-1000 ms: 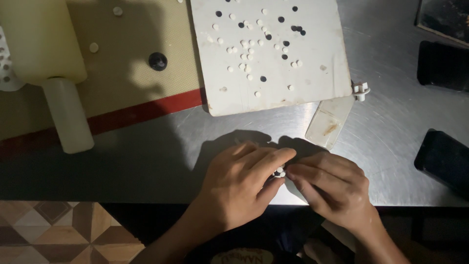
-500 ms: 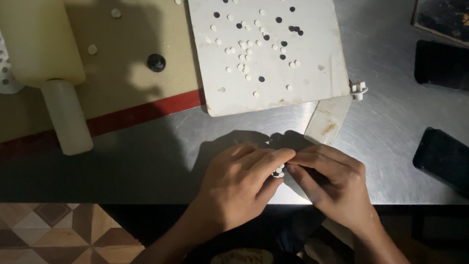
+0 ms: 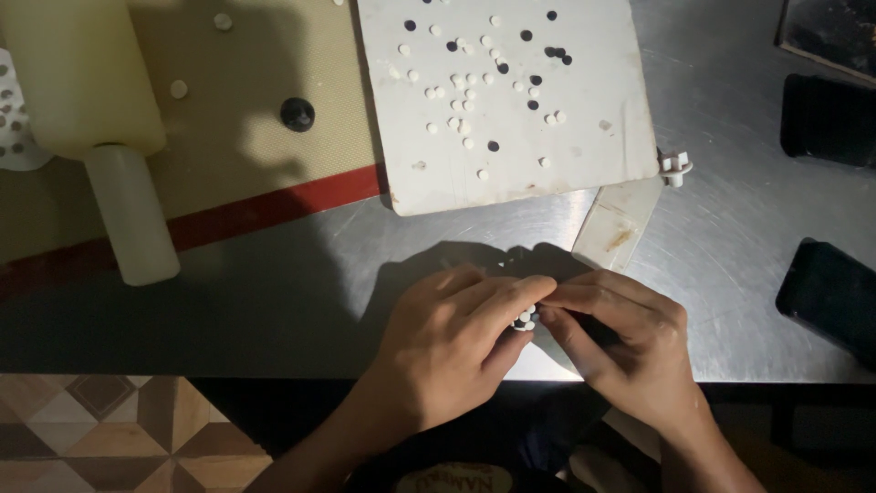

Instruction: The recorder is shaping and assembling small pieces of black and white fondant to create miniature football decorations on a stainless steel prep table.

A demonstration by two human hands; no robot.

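My left hand [image 3: 456, 338] and my right hand [image 3: 630, 338] meet over the near edge of the steel table [image 3: 274, 301]. Between their fingertips they pinch a tiny piece with white dots [image 3: 526, 319]; most of it is hidden by the fingers. Beyond the hands lies a white board [image 3: 584, 137] strewn with several small white and black discs [image 3: 474, 82]. A small white cutter [image 3: 675, 167] rests at the board's right corner.
A cream rolling pin [image 3: 100, 137] lies on a tan mat with a red border [image 3: 255, 205] at the left, with a black disc [image 3: 297, 113] on the mat. A pale scraper [image 3: 616, 226] pokes from under the board. Dark flat objects [image 3: 830, 292] sit at the right.
Both hands stay pressed together at the same spot; the fingers shift only slightly around the small piece.
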